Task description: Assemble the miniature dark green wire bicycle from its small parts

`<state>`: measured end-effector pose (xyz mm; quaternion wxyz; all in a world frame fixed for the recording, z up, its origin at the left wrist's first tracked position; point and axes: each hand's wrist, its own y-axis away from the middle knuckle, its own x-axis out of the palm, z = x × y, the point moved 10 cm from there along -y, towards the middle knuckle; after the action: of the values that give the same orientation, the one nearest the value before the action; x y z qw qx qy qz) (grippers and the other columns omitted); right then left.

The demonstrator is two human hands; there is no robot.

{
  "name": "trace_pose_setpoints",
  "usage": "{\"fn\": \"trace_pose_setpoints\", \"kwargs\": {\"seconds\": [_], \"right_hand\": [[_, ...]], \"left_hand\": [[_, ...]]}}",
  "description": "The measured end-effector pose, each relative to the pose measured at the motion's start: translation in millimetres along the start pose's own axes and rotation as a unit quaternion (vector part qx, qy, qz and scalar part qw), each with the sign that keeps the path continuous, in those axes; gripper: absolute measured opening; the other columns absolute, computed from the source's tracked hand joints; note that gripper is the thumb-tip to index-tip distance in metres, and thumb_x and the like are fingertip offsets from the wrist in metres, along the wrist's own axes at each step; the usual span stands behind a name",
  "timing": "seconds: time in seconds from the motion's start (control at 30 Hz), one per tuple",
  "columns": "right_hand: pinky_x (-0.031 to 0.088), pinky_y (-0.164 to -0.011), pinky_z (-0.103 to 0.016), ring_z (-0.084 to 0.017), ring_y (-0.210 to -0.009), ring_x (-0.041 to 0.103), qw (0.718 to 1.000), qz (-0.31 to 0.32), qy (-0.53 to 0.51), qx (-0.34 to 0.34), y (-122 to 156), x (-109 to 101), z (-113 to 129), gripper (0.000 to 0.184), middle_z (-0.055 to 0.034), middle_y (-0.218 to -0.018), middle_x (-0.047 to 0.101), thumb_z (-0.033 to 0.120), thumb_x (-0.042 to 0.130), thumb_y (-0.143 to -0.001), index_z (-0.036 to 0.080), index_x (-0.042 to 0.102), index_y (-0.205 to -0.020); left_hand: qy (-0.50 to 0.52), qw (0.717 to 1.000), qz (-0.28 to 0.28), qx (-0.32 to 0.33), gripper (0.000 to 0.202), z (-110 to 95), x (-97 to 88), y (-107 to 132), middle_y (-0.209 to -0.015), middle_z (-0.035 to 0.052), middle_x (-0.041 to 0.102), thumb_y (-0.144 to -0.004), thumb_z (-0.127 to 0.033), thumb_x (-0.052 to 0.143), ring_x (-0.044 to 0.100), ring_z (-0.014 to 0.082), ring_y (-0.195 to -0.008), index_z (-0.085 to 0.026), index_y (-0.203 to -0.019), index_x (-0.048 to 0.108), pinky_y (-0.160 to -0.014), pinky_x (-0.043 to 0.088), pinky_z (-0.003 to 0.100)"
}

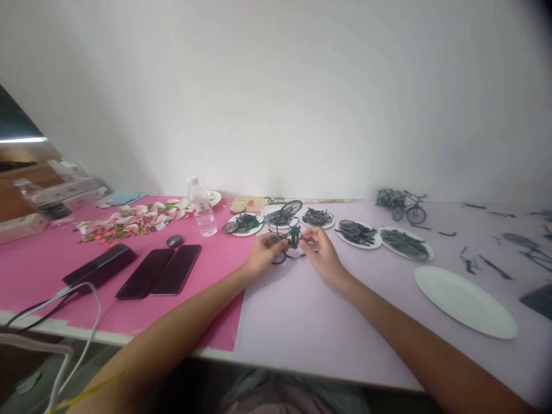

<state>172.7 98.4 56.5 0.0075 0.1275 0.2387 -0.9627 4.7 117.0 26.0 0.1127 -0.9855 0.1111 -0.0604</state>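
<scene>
In the middle of the table I hold a small dark model bicycle with both hands. My left hand grips its left side, fingers closed on the thin frame. My right hand pinches its right side between thumb and fingers; the exact part pinched is too small to make out. A wheel shows below my left fingers. Just behind my hands are white plates with dark plastic bicycle parts: a pile of wheels, tangled frames and other thin pieces.
A water bottle, pink petals, two phones, a mouse and a black power bank with cables lie left. To the right are a white oval plate, loose parts and finished-looking model bicycles.
</scene>
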Motion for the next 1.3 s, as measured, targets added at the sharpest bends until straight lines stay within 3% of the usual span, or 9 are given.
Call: {"fn": "trace_pose_setpoints", "kwargs": {"seconds": [0.13,0.23,0.33,0.47,0.67,0.9,1.13,1.3], "right_hand": [[0.048,-0.078,-0.033,-0.022,-0.099,0.064,1.000,-0.013,0.024,-0.002,-1,-7,2,0.025,-0.0047,-0.104,0.067,0.041,0.062,-0.095,0.025,0.050,-0.109],[0.047,-0.077,-0.034,-0.022,-0.091,0.064,0.993,-0.006,0.119,-0.017,-3,-14,8,0.020,-0.0041,-0.099,0.068,0.040,0.060,-0.096,0.025,0.054,-0.109],[0.044,-0.071,-0.033,-0.022,-0.082,0.062,0.965,0.081,0.247,-0.041,-3,-7,12,0.012,-0.0033,-0.089,0.069,0.037,0.062,-0.094,0.025,0.063,-0.092],[0.041,-0.063,-0.031,-0.020,-0.072,0.061,0.939,0.153,0.308,-0.013,0,-1,1,0.018,-0.0028,-0.082,0.070,0.038,0.068,-0.090,0.025,0.066,-0.077],[0.040,-0.063,-0.030,-0.022,-0.073,0.062,0.925,0.189,0.331,0.000,3,7,-16,0.012,-0.0032,-0.080,0.070,0.033,0.072,-0.089,0.026,0.069,-0.081],[0.046,-0.077,-0.034,-0.026,-0.092,0.063,0.926,0.207,0.315,-0.034,8,16,-11,0.012,-0.0062,-0.096,0.070,0.026,0.065,-0.097,0.025,0.066,-0.084],[0.047,-0.081,-0.035,-0.022,-0.092,0.065,0.945,0.215,0.245,-0.013,11,21,-9,0.003,-0.0027,-0.100,0.069,0.026,0.058,-0.100,0.026,0.060,-0.102],[0.049,-0.084,-0.036,-0.022,-0.091,0.065,0.953,0.210,0.216,-0.025,12,24,-7,0.025,-0.0030,-0.100,0.068,0.028,0.054,-0.102,0.028,0.055,-0.126]], "left_hand": [[-0.019,1.000,0.004,-0.002,0.045,3,-0.8,-1,-0.094,0.0122,0.077,-0.085,-0.051,0.079,0.072,0.0197,-0.083,-0.011,-0.105,0.072,-0.075,0.054,0.028],[-0.019,1.000,-0.010,0.001,0.047,3,-5.0,-3,-0.095,0.0120,0.077,-0.084,-0.052,0.079,0.072,0.0196,-0.083,-0.012,-0.107,0.071,-0.073,0.054,0.027],[-0.029,0.999,-0.033,0.010,0.047,3,-11.2,-5,-0.096,0.0116,0.077,-0.084,-0.053,0.079,0.072,0.0206,-0.085,-0.013,-0.107,0.071,-0.070,0.054,0.026],[-0.035,0.997,-0.062,0.019,0.047,6,-19.7,-7,-0.096,0.0106,0.077,-0.084,-0.053,0.079,0.074,0.0219,-0.088,-0.014,-0.108,0.070,-0.072,0.055,0.027],[-0.025,0.998,-0.063,0.017,0.044,15,-21.9,-10,-0.104,0.0117,0.076,-0.084,-0.051,0.080,0.075,0.0231,-0.093,-0.015,-0.107,0.070,-0.077,0.057,0.029],[-0.014,0.998,-0.051,0.018,0.043,13,-17.9,-8,-0.106,0.0124,0.076,-0.083,-0.050,0.080,0.075,0.0217,-0.093,-0.015,-0.107,0.071,-0.079,0.057,0.029],[-0.005,0.998,-0.062,0.022,0.046,12,-23.4,-11,-0.101,0.0117,0.076,-0.081,-0.052,0.081,0.074,0.0218,-0.087,-0.013,-0.104,0.072,-0.080,0.058,0.032],[0.008,0.997,-0.071,0.016,0.046,10,-24.2,-11,-0.099,0.0110,0.076,-0.080,-0.050,0.082,0.074,0.0219,-0.089,-0.013,-0.103,0.071,-0.080,0.057,0.031]]}}
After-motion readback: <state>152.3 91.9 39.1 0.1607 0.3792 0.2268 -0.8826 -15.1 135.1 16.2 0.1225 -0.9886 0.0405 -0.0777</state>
